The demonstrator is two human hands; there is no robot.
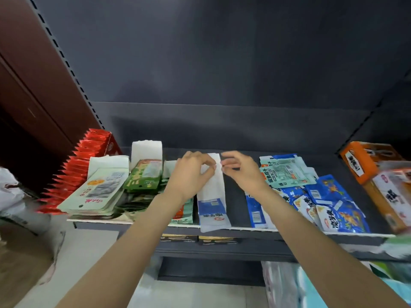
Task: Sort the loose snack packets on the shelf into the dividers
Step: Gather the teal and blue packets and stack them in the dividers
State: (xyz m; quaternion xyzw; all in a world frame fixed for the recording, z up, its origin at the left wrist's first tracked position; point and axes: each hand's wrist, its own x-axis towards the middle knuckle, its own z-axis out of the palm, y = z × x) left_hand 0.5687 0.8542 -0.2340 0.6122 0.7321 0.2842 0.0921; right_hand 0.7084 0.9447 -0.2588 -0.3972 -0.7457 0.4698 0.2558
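Left hand (191,172) and right hand (241,168) both pinch far end of white divider (212,190), likely to set it straight on shelf (235,196). Loose blue snack packets (329,201) lie heaped just right, not yet sorted.

Both bare arms stretched forward, hands nearly meeting at centre.

Left forearm rising from 7 o'clock toward 12, left hand (191,172) knuckles-up, fingers curled, thumb and forefinger tips pinched together. Right forearm rising from 5 o'clock toward 11, right hand (242,171) knuckles-up, fingers bent, tips drawn toward the thumb. Fingertips of the two hands just apart, facing each other at 3 and 9 o'clock.
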